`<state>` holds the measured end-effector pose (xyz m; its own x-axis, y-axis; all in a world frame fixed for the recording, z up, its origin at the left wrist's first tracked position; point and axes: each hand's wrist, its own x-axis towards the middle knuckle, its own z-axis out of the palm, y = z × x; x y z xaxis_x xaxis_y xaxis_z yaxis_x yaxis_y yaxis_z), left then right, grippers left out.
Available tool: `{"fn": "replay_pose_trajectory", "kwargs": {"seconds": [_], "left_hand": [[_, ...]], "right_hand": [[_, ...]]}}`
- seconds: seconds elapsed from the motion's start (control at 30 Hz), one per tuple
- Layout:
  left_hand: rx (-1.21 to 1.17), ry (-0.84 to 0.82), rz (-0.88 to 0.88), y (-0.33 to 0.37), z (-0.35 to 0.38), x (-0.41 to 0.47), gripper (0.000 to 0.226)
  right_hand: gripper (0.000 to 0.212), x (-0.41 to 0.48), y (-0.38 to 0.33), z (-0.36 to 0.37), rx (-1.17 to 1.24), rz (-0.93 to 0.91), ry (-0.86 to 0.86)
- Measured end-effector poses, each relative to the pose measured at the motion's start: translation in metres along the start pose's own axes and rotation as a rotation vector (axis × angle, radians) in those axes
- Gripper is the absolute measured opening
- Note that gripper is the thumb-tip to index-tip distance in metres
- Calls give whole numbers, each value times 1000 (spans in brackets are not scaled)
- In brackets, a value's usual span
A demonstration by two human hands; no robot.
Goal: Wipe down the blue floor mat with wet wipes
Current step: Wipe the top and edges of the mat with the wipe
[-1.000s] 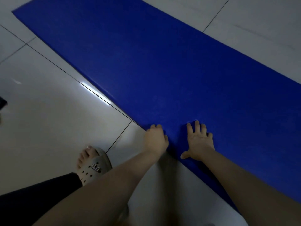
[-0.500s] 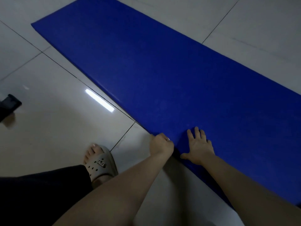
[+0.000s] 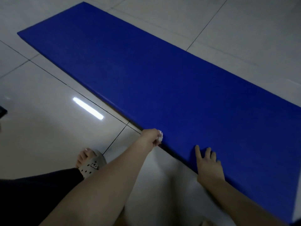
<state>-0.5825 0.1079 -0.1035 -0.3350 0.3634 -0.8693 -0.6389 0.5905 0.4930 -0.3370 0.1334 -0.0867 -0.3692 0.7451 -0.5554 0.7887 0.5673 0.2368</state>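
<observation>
1. The blue floor mat (image 3: pixel 162 75) lies flat on the tiled floor (image 3: pixel 40 136). It runs as a long strip from 10 o'clock at the far end to 4 o'clock, where it leaves the view.
2. The left hand (image 3: pixel 150 137) is at 6 o'clock, at the mat's near long edge. Its fingers are curled tight around a crumpled white wet wipe (image 3: pixel 160 137), which touches that edge.
3. The right hand (image 3: pixel 208 162) is at 5 o'clock, near the left hand but apart from it. It lies palm down on the mat just inside the same edge, fingers straight and spread, holding nothing.
4. At 7 o'clock a foot in a pale perforated sandal (image 3: pixel 91 163) stands on the floor beside the left forearm, with a dark trouser leg (image 3: pixel 40 193) behind it.
5. A bright bar of reflected light (image 3: pixel 88 108) shows on the tiles at 9 o'clock, just off the mat.
6. A dark object (image 3: pixel 2 111) is cut off at the frame's edge at 9 o'clock; I cannot tell what it is.
</observation>
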Motion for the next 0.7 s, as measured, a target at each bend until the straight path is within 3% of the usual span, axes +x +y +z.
{"fn": "replay_pose_trajectory", "kwargs": {"seconds": [0.2,0.4,0.47,0.6,0.7], "left_hand": [[22,127,270,60,-20,3,6],[-59,307,415,122,-95,12,8],[-37,362,435,126,-120,16,7],[-4,375,414,107,-145,40,19],[167,407,415,85,-146,59,29]], "right_hand": [[91,18,-18,-51,212,-138,143],[68,34,-80,-81,236,-509,395],[72,39,-94,-85,232,-556,390],[108,45,-78,-73,134,-340,133],[118,51,-49,-55,56,-156,8]]}}
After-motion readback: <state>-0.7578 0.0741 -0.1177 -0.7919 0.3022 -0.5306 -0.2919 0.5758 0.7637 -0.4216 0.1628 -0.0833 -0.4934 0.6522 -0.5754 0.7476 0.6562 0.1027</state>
